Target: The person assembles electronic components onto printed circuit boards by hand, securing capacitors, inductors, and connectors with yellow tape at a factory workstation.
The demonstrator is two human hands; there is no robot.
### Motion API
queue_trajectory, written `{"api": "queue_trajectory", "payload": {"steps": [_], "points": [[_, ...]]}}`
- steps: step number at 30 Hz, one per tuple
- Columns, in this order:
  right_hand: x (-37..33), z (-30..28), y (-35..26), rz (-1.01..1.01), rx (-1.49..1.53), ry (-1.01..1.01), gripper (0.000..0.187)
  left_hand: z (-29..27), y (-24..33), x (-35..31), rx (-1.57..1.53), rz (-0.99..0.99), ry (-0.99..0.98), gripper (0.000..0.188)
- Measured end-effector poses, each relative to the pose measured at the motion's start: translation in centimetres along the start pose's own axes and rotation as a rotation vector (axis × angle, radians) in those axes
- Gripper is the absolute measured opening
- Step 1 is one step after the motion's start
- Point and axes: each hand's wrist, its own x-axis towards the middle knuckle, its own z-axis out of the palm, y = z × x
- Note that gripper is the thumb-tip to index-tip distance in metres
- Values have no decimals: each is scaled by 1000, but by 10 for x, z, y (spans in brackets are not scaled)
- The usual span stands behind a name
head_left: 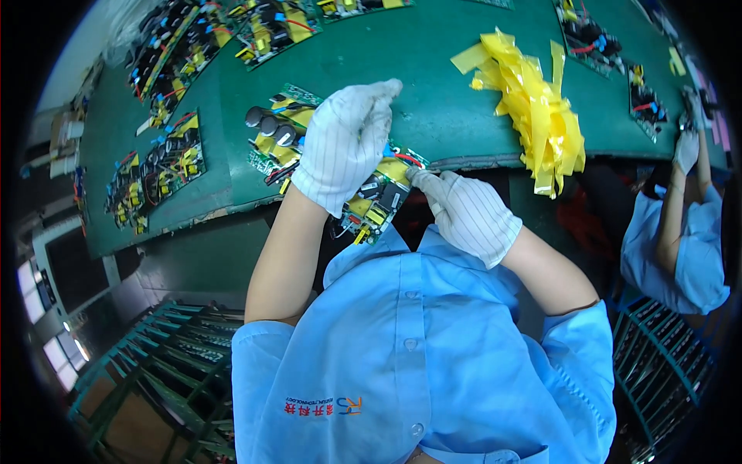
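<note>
A green circuit board (376,203) packed with black capacitors, yellow-wrapped parts and a red wire lies tilted across the near edge of the bench, partly overhanging it. My left hand (344,143), in a white striped glove, lies over the board's middle with its fingers stretched out toward the far right; it hides part of the board. My right hand (471,215), gloved the same way, has its fingertips closed on the board's right edge near the red wire. Round dark capacitors (270,125) show left of my left hand.
A pile of yellow tape strips (533,112) hangs over the bench edge at right. More circuit boards (171,158) lie left, with others (274,31) along the far side. The green bench (433,93) spans the view. A co-worker's gloved hand (685,151) is at far right. Green racks (162,371) stand below left.
</note>
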Motion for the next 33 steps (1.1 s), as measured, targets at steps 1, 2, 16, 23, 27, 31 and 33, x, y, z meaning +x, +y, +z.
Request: {"api": "queue_trajectory", "payload": {"steps": [1,2,16,23,27,31,33], "points": [[0,2,1,-21,52,69,36,-3,-4,-3,83,94,24,19],[0,4,3,-33,91,86,35,-9,-12,-5,255,199,39,23],[33,-25,-30,-90,85,-14,39,-26,-49,-24,513,4,138,25],[14,-13,-18,128,509,-118,42,-40,-41,-27,461,-4,73,20],[16,-18,-17,240,613,-172,44,-64,-12,-23,341,4,-270,37],[23,-19,-21,198,643,-130,45,-53,1,-14,449,106,-518,38],[23,-19,-22,272,660,-162,46,-40,-10,-4,301,127,-494,38]]}}
